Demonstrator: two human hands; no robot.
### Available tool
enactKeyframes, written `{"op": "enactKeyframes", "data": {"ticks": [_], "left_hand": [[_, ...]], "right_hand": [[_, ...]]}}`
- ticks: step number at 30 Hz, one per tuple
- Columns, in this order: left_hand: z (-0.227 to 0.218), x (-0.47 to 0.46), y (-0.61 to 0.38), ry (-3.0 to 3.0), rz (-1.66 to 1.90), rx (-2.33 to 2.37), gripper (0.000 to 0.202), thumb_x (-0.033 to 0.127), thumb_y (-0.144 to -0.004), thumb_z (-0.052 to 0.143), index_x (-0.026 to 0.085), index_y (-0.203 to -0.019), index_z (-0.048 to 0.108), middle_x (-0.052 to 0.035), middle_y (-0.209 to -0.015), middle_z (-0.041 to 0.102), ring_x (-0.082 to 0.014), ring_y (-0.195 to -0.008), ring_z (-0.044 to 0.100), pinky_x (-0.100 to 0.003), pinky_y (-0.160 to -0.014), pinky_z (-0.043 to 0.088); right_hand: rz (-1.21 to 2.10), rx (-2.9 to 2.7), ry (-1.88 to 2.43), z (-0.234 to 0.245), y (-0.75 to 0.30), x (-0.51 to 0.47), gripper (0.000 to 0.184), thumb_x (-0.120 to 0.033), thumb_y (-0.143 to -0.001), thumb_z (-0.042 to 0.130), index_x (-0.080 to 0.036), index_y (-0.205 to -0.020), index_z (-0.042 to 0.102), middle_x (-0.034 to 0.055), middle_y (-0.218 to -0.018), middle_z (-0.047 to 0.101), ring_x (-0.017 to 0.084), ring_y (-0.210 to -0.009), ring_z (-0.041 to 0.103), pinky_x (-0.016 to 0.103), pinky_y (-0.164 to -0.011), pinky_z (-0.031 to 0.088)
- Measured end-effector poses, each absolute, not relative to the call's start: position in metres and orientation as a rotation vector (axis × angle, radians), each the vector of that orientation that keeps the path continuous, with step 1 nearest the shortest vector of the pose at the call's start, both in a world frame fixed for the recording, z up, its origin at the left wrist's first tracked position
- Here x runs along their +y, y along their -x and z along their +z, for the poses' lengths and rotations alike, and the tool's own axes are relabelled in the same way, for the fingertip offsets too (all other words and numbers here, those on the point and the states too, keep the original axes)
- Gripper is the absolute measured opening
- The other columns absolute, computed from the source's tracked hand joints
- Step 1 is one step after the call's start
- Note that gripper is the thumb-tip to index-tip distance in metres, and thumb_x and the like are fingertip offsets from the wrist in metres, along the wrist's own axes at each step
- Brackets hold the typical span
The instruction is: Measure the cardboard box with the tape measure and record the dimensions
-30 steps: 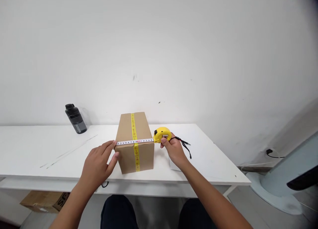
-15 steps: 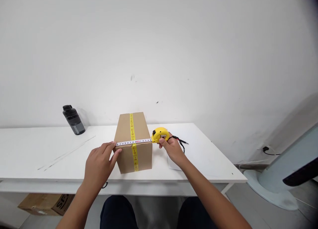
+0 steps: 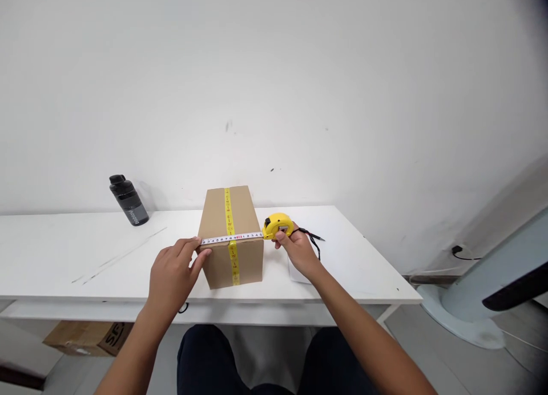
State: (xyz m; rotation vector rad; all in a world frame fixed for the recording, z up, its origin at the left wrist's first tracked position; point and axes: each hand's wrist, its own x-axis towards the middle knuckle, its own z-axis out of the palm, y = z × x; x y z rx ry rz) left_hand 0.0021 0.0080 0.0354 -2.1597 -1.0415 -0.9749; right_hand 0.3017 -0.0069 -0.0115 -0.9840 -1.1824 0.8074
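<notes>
A cardboard box (image 3: 214, 215) with yellow printed tape (image 3: 228, 209) down its middle stands on the white table. Across its top, along the near edge, stretches the white numbered blade (image 3: 218, 239) of a yellow tape measure (image 3: 278, 226). My right hand (image 3: 298, 248) grips the tape measure's case just past the box's right edge, thumb in front. At the left corner, my left hand (image 3: 176, 266) pinches the blade's end against the box, fingers on top and thumb on the front face. The very tip of the blade is hidden under those fingers. A black strap hangs by the case.
Behind my right hand lie white paper (image 3: 299, 274) and a dark pen (image 3: 317, 237). A black bottle (image 3: 129, 201) stands at the left, near the wall. Under the table sits another carton (image 3: 85, 335); a pale blue appliance (image 3: 492, 292) is on the floor at right.
The view has tilted down a little, so everything sits slightly higher in the picture. Both hands, the blade and the box keep nearly the same places relative to one another.
</notes>
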Motion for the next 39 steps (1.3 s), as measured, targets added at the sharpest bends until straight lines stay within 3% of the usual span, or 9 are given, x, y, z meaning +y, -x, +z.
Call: {"op": "enactKeyframes", "data": {"ticks": [6, 14, 18, 24, 27, 30, 32, 35, 39], "left_hand": [[0.044, -0.002, -0.005, 2.017, -0.986, -0.879, 0.003, 0.024, -0.094, 0.063, 0.021, -0.093, 0.062, -0.0006, -0.081, 0.075, -0.0199, -0.073, 0.069, -0.039, -0.084, 0.045], [0.013, -0.08, -0.054, 2.364, -1.273, -0.481, 0.013, 0.01, -0.09, 0.064, 0.02, -0.099, 0.061, -0.0006, -0.082, 0.076, -0.0137, -0.069, 0.068, -0.04, -0.093, 0.045], [-0.01, -0.088, -0.075, 2.478, -1.289, -0.498, 0.02, 0.02, -0.095, 0.056, 0.019, -0.115, 0.058, -0.0052, -0.089, 0.076, -0.0171, -0.079, 0.07, -0.04, -0.094, 0.046], [-0.004, -0.042, -0.091, 2.352, -1.149, -0.698, 0.051, 0.029, -0.093, 0.062, 0.02, -0.14, 0.046, -0.0167, -0.128, 0.068, -0.0284, -0.116, 0.065, -0.048, -0.103, 0.042], [0.018, -0.008, -0.112, 2.232, -1.12, -0.911, 0.048, 0.037, -0.094, 0.06, 0.022, -0.138, 0.049, -0.0177, -0.133, 0.065, -0.0337, -0.121, 0.062, -0.051, -0.1, 0.043], [0.035, 0.014, -0.13, 2.214, -1.011, -1.088, 0.043, 0.048, -0.092, 0.061, 0.019, -0.123, 0.061, -0.018, -0.123, 0.069, -0.0403, -0.123, 0.058, -0.065, -0.109, 0.029], [0.039, 0.025, -0.13, 2.189, -0.945, -1.12, 0.035, 0.045, -0.091, 0.06, 0.019, -0.114, 0.065, -0.0165, -0.115, 0.072, -0.0402, -0.115, 0.061, -0.07, -0.111, 0.022], [0.037, 0.042, -0.106, 2.116, -0.912, -1.157, 0.029, 0.038, -0.091, 0.057, 0.018, -0.11, 0.065, -0.0159, -0.113, 0.072, -0.0372, -0.102, 0.065, -0.065, -0.103, 0.036], [0.034, 0.062, -0.047, 2.086, -0.914, -1.247, 0.031, 0.037, -0.09, 0.053, 0.02, -0.113, 0.064, -0.0153, -0.115, 0.071, -0.0352, -0.102, 0.066, -0.053, -0.091, 0.047]], "right_hand": [[0.762, -1.168, 0.99, -0.004, -0.297, -0.019, 0.049, -0.067, -0.08, 0.069, -0.022, -0.097, 0.061, 0.0015, -0.08, 0.067, 0.018, -0.069, 0.06, 0.034, -0.071, 0.051], [0.791, -1.263, 0.906, -0.034, -0.265, -0.117, 0.041, -0.055, -0.078, 0.078, -0.024, -0.105, 0.07, 0.0062, -0.092, 0.072, 0.024, -0.082, 0.067, 0.035, -0.075, 0.055], [0.708, -1.088, 0.987, -0.066, -0.264, -0.147, 0.035, -0.053, -0.073, 0.081, -0.024, -0.091, 0.072, 0.006, -0.082, 0.071, 0.024, -0.07, 0.066, 0.034, -0.063, 0.055], [0.671, -0.621, 1.061, -0.107, -0.272, -0.144, 0.041, -0.061, -0.077, 0.075, -0.023, -0.088, 0.067, 0.0037, -0.069, 0.07, 0.019, -0.055, 0.06, 0.032, -0.056, 0.051], [0.724, -0.494, 1.077, -0.113, -0.255, -0.133, 0.045, -0.065, -0.079, 0.071, -0.022, -0.092, 0.064, 0.0024, -0.069, 0.07, 0.017, -0.055, 0.057, 0.03, -0.055, 0.049], [0.838, -0.488, 1.086, -0.117, -0.232, -0.123, 0.051, -0.069, -0.077, 0.071, -0.021, -0.093, 0.065, 0.0016, -0.065, 0.068, 0.018, -0.055, 0.056, 0.03, -0.054, 0.048], [0.883, -0.483, 1.072, -0.121, -0.223, -0.121, 0.053, -0.07, -0.075, 0.071, -0.021, -0.093, 0.065, 0.0013, -0.065, 0.067, 0.018, -0.054, 0.057, 0.03, -0.054, 0.049], [0.91, -0.476, 1.059, -0.128, -0.223, -0.123, 0.054, -0.071, -0.075, 0.071, -0.02, -0.093, 0.065, 0.0013, -0.064, 0.067, 0.017, -0.054, 0.056, 0.03, -0.053, 0.048], [0.903, -0.435, 1.096, -0.131, -0.238, -0.127, 0.054, -0.071, -0.075, 0.071, -0.019, -0.09, 0.067, 0.0012, -0.063, 0.066, 0.017, -0.052, 0.056, 0.03, -0.052, 0.048]]}}
